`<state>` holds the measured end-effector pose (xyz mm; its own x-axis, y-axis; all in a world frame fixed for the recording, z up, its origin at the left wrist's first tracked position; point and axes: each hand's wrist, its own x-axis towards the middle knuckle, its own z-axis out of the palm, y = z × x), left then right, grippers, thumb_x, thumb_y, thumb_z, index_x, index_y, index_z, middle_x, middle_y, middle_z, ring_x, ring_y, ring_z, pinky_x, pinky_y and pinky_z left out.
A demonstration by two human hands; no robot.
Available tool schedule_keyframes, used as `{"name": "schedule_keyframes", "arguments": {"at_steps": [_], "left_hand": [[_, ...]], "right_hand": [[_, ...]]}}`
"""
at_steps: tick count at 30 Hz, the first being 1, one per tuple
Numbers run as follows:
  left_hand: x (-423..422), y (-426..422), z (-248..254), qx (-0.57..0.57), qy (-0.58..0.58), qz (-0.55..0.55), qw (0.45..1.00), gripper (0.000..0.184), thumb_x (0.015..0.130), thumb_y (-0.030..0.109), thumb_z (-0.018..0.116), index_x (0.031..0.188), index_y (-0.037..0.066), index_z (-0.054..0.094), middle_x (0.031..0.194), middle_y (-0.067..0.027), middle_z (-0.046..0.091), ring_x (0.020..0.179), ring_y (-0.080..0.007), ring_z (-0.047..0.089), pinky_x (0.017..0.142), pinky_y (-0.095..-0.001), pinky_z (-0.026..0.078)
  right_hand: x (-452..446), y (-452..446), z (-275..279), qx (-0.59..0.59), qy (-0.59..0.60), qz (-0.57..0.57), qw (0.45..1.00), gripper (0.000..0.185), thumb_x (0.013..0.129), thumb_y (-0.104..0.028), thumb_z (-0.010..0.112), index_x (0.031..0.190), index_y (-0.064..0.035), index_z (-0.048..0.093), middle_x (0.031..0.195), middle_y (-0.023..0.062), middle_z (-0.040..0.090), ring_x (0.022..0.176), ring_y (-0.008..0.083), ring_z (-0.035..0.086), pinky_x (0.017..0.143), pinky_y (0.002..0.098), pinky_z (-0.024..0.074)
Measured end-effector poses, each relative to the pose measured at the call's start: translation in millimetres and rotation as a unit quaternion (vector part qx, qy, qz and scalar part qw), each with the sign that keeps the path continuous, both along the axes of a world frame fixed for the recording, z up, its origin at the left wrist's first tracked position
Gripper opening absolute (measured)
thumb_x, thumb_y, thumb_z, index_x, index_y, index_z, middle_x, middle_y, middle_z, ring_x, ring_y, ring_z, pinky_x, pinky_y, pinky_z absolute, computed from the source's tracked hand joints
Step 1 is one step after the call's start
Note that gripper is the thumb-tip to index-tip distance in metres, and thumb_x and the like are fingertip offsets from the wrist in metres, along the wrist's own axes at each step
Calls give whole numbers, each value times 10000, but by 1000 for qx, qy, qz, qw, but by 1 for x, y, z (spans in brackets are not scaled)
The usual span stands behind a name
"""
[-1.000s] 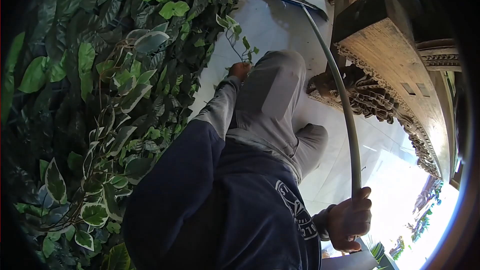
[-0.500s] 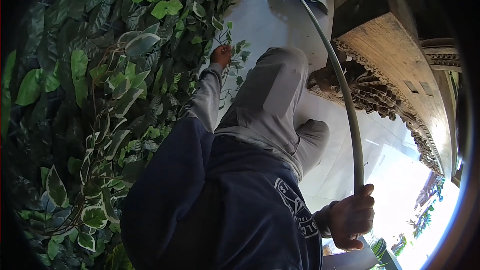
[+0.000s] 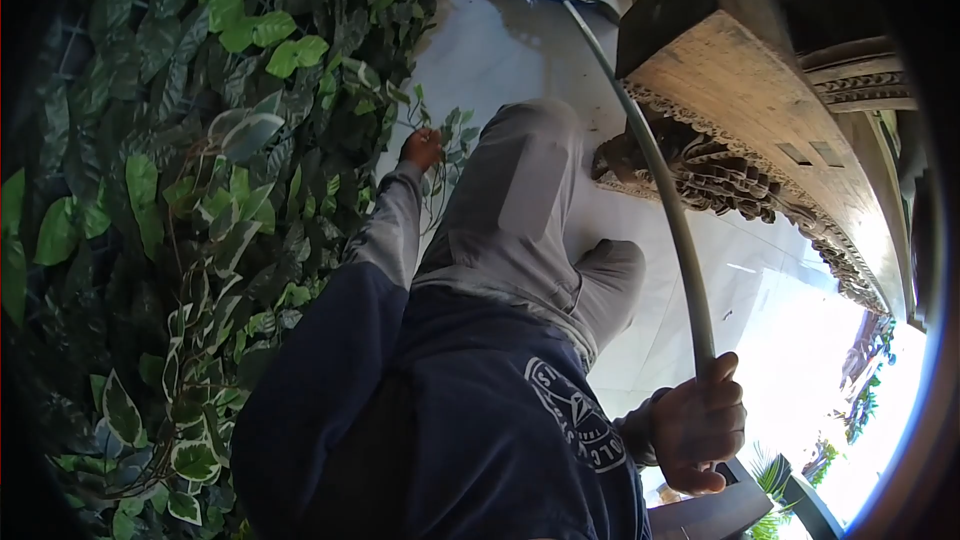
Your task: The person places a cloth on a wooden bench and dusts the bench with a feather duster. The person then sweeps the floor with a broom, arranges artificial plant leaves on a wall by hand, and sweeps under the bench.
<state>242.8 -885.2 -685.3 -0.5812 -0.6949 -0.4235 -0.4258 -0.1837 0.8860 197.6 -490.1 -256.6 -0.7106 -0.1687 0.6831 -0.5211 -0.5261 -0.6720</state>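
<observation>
A wall of leaves (image 3: 150, 270) filled the whole left side of the room, and a carved wooden piece (image 3: 740, 70) loomed on the right. Between them ran a pale floor (image 3: 450, 60), glaring white at the near right. The person stood out in a navy top and grey trousers (image 3: 540, 170).

The brush (image 3: 664, 180) lay along the right of the legs, its head far off on the floor, its pole reaching back to the near right. There the right hand (image 3: 698, 428) had its fingers wrapped snugly round the pole's end. To steer it well, I judged, the wrist wanted to be easy, the head flat, the pole clear of the carving, and the other arm gentle among the leaves. The pole looked smooth, dull and greyish, seemingly bowed; the head was wide, with dark bristles and a blue strip.

Farther off on the left, the left hand (image 3: 422, 148) was curled beside a leafy sprig (image 3: 455, 140); shadow and distance kept me from telling whether it gripped a stem.
</observation>
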Motion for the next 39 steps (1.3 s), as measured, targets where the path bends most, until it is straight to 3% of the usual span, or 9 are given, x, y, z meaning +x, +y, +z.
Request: {"name": "schedule_keyframes", "arguments": {"at_steps": [6, 13, 15, 18, 21, 24, 26, 31, 39], "left_hand": [[6, 13, 31, 94, 19, -43, 994, 240, 843, 190, 546, 1023, 42, 491, 718, -67, 591, 605, -150, 574, 545, -261, 484], [12, 1, 10, -8, -113, -80, 990, 478, 767, 366, 608, 1084, 33, 478, 845, -137, 617, 729, -226, 612, 656, -344, 496], [6, 10, 60, -271, -346, -177, 880, 619, 723, 486, 591, 1142, 50, 459, 926, -157, 615, 843, -287, 603, 714, -401, 477], [-22, 35, 196, -323, -408, -306, 798, 486, 727, 508, 586, 924, 65, 608, 917, -130, 624, 857, -316, 593, 699, -429, 462], [-51, 60, 253, -411, -92, -248, 872, 367, 671, 413, 657, 766, 61, 616, 735, -136, 614, 719, -324, 596, 631, -409, 467], [-83, 100, 300, -443, 154, -248, 848, 459, 640, 322, 709, 984, 63, 550, 901, -127, 568, 812, -276, 573, 694, -378, 454], [-99, 127, 317, -472, 208, -267, 814, 593, 621, 290, 727, 1105, 58, 474, 1053, -155, 490, 976, -303, 505, 821, -413, 403], [-132, 172, 307, -515, 325, -221, 762, 596, 621, 287, 729, 1107, 66, 465, 1053, -150, 467, 1020, -321, 445, 909, -455, 312], [-168, 139, 296, -467, 387, -164, 778, 266, 685, 309, 676, 572, 88, 580, 623, -57, 547, 707, -252, 551, 800, -415, 403]], "right_hand": [[-6, -4, -6, 40, 34, 8, 999, 440, 816, -393, 484, 463, -171, 344, 488, -47, 267, 502, 121, 282, 594, 326, 221], [-9, -21, -6, 37, -12, -86, 996, 492, 763, -416, 593, 441, -130, 357, 406, -34, 313, 380, 120, 343, 468, 291, 235], [-7, -18, -4, 89, -3, 0, 996, 380, 808, -320, 492, 505, -132, 360, 487, -11, 308, 463, 142, 316, 588, 359, 295], [-13, -8, 13, 86, 17, 30, 996, 342, 786, -264, 448, 498, -128, 324, 485, -5, 302, 449, 150, 304, 569, 374, 317], [-17, 18, 29, 98, 57, -17, 993, 361, 790, -272, 445, 473, -133, 346, 409, -16, 232, 349, 122, 235, 465, 373, 325], [-3, 18, 93, 510, -55, -66, 856, 459, 781, -473, 513, 505, -136, 366, 393, -59, 310, 326, 117, 333, 377, 329, 279], [-14, 6, 75, -146, 93, 127, 977, 334, 768, -367, 511, 534, -159, 395, 426, -84, 320, 362, 96, 341, 419, 302, 305], [-1, 3, 72, -174, 258, 31, 950, 292, 738, -156, 533, 513, -174, 347, 425, -81, 320, 364, 63, 321, 396, 216, 259], [27, -34, 64, -78, 178, 50, 980, 300, 716, -198, 534, 488, -166, 342, 427, -61, 332, 364, 82, 308, 380, 237, 262]]}}
